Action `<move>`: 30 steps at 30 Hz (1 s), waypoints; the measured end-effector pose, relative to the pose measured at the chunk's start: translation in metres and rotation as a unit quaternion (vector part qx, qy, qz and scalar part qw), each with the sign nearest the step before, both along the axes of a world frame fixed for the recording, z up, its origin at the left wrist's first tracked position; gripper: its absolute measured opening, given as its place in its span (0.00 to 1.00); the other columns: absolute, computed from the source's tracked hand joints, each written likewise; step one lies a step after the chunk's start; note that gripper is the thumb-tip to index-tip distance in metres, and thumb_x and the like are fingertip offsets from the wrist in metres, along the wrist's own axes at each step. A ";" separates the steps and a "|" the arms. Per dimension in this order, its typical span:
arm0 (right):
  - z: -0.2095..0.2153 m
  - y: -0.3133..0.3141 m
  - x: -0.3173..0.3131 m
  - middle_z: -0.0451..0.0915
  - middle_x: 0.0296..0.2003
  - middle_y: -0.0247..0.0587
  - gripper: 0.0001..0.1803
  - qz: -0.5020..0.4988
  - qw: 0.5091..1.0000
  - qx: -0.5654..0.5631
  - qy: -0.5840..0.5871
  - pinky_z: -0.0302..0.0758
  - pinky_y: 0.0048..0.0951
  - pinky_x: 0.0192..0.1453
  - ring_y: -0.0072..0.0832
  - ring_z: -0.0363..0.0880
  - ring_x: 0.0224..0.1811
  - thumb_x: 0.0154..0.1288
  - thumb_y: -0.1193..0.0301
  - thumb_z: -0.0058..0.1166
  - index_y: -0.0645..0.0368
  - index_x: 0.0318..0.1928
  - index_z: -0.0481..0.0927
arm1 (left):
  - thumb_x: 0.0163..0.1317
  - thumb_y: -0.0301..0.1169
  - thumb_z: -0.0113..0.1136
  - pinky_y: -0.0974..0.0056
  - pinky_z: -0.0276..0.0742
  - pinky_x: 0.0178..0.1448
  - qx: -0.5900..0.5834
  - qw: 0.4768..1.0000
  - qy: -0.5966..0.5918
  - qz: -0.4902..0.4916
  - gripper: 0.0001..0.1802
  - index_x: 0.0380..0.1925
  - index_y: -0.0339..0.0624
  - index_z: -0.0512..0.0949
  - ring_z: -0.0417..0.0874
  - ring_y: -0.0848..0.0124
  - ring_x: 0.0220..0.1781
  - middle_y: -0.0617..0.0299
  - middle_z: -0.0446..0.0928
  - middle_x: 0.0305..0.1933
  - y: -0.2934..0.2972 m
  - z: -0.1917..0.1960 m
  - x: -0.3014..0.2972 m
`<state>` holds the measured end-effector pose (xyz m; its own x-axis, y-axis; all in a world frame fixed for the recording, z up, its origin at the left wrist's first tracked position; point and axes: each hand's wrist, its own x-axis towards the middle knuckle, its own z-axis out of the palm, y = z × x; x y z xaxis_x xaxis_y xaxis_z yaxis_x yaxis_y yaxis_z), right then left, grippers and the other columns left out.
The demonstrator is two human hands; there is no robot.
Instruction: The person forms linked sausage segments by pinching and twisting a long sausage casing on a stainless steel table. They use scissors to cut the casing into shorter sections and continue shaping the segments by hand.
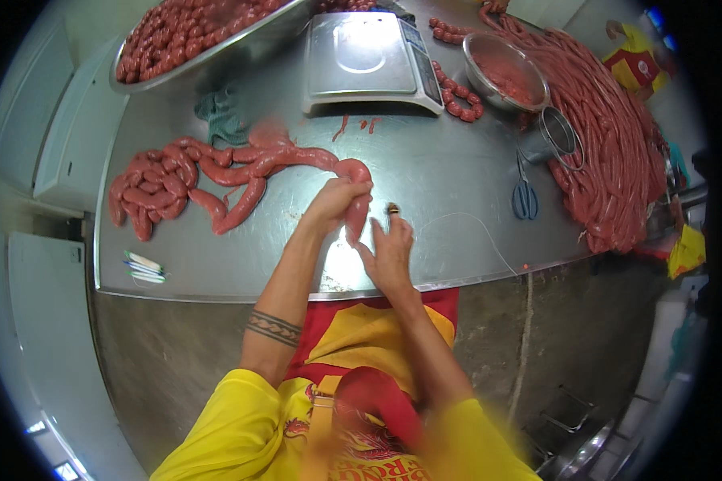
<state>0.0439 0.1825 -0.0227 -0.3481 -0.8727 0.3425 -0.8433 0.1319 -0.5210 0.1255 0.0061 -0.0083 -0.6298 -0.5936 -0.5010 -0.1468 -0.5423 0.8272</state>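
At the steel table, the left hand grips a raw sausage rope trailing toward ten o'clock. The right hand, fingers loosely spread, touches the rope's hanging end; blue scissors lie at three o'clock.

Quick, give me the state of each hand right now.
Left hand: closed around the end of the raw sausage rope.
Right hand: open, fingers spread, touching that sausage end.

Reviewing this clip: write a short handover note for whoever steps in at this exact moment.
Left hand: gripping the near end of the long sausage rope, which hangs below the fist.
Right hand: beside that end, fingers spread, thin white string trailing off to its right.
Done: tied links fill the tray at the back.
Left: the rope coiled on the steel table shows no tied sections yet; scissors lie right.
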 end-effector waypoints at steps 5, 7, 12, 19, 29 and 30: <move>0.018 0.027 0.015 0.83 0.37 0.49 0.10 0.294 0.945 0.065 -0.125 0.76 0.52 0.52 0.48 0.80 0.43 0.65 0.69 0.64 0.60 0.45 0.85 | 0.77 0.51 0.61 0.52 0.86 0.64 0.083 0.957 0.273 0.048 0.30 0.61 0.33 0.75 0.86 0.56 0.59 0.44 0.82 0.60 -0.032 0.031 0.029; 0.038 0.072 0.006 0.82 0.48 0.51 0.15 0.312 0.931 0.151 -0.113 0.75 0.55 0.54 0.51 0.79 0.50 0.62 0.67 0.67 0.62 0.47 0.84 | 0.79 0.57 0.56 0.47 0.85 0.66 0.168 0.954 0.248 0.022 0.34 0.64 0.35 0.74 0.84 0.52 0.64 0.43 0.81 0.63 -0.034 0.032 0.032; 0.077 0.115 -0.084 0.77 0.57 0.60 0.28 0.022 0.976 0.217 -0.023 0.74 0.53 0.66 0.58 0.76 0.59 0.60 0.72 0.70 0.66 0.60 0.78 | 0.81 0.52 0.55 0.52 0.89 0.49 0.143 0.976 0.096 -0.136 0.26 0.53 0.37 0.76 0.87 0.63 0.42 0.55 0.84 0.44 -0.006 0.010 0.023; 0.062 -0.010 -0.094 0.86 0.37 0.41 0.23 -0.051 0.843 0.059 -0.532 0.83 0.31 0.46 0.31 0.85 0.37 0.75 0.62 0.65 0.65 0.61 0.80 | 0.84 0.46 0.50 0.61 0.89 0.43 0.176 0.974 0.126 -0.061 0.20 0.51 0.38 0.76 0.84 0.69 0.38 0.58 0.81 0.41 0.039 0.024 0.017; 0.041 -0.140 -0.003 0.76 0.28 0.38 0.06 0.000 0.685 0.205 -0.699 0.68 0.38 0.21 0.31 0.73 0.21 0.66 0.72 0.62 0.60 0.38 0.80 | 0.82 0.49 0.52 0.66 0.78 0.20 0.013 0.999 0.027 -0.025 0.24 0.37 0.38 0.78 0.83 0.72 0.30 0.58 0.83 0.35 0.045 0.042 0.065; 0.036 -0.143 0.006 0.75 0.27 0.37 0.05 -0.021 0.667 0.179 -0.723 0.66 0.39 0.22 0.29 0.71 0.20 0.65 0.73 0.61 0.61 0.34 0.80 | 0.83 0.47 0.51 0.65 0.80 0.27 -0.006 0.999 -0.013 -0.035 0.24 0.37 0.37 0.78 0.83 0.71 0.32 0.58 0.84 0.35 0.040 0.046 0.076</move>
<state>0.0498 0.0391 0.0130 -0.1157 -0.7876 -0.6053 0.5139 0.4740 -0.7150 0.2013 0.0465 0.0380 -0.6566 -0.5544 -0.5113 -0.2059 -0.5204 0.8287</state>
